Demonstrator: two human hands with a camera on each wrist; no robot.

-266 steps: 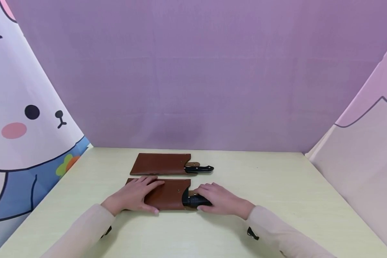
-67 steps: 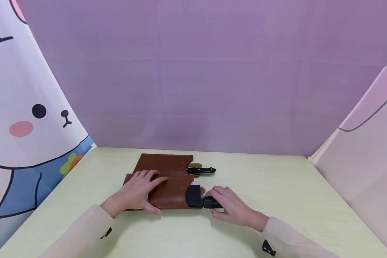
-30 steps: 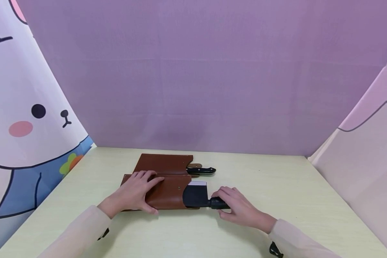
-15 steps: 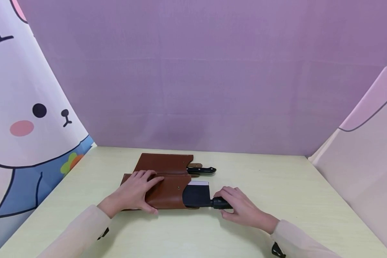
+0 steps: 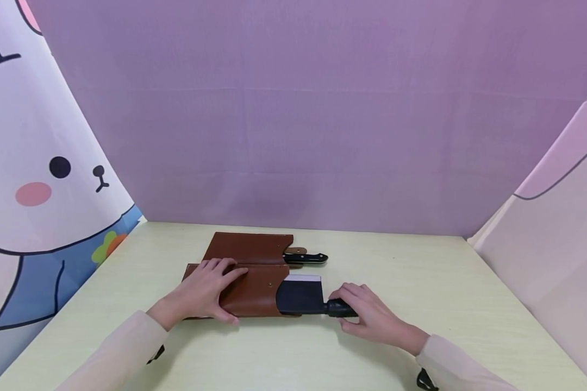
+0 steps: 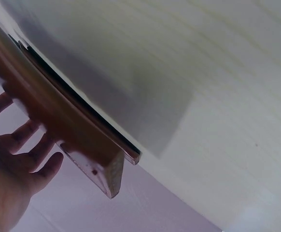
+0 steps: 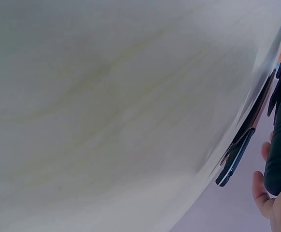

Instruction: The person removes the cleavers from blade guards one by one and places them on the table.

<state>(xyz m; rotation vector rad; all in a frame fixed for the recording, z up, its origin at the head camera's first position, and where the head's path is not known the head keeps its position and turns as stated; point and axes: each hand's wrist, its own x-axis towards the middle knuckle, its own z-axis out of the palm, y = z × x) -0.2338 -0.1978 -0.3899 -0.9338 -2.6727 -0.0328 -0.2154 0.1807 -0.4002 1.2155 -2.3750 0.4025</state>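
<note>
My left hand (image 5: 204, 292) rests with spread fingers on the nearer brown leather knife sheath (image 5: 254, 290). Its thumb lies by the sheath's near edge, and in the left wrist view the fingers (image 6: 22, 137) touch the leather surface. From the sheath's right-hand mouth sticks a cleaver (image 5: 300, 296) with a black blade and a pale strip along its far edge; the rest of the blade is hidden inside. My right hand (image 5: 372, 315) grips the cleaver's black handle (image 5: 339, 308), which the right wrist view shows close up, with fingers (image 7: 261, 195) around it.
Just behind lies a second brown sheath (image 5: 249, 247), its near edge against the first. A knife with a black riveted handle (image 5: 307, 258) sits in it, handle to the right. The pale table (image 5: 420, 288) ends at a purple backdrop (image 5: 323, 136); printed panels stand at both sides.
The right hand has moved right with the cleaver handle, so more black blade shows outside the sheath. The nearer sheath has shifted slightly left and back since the oldest frame, under the left hand.
</note>
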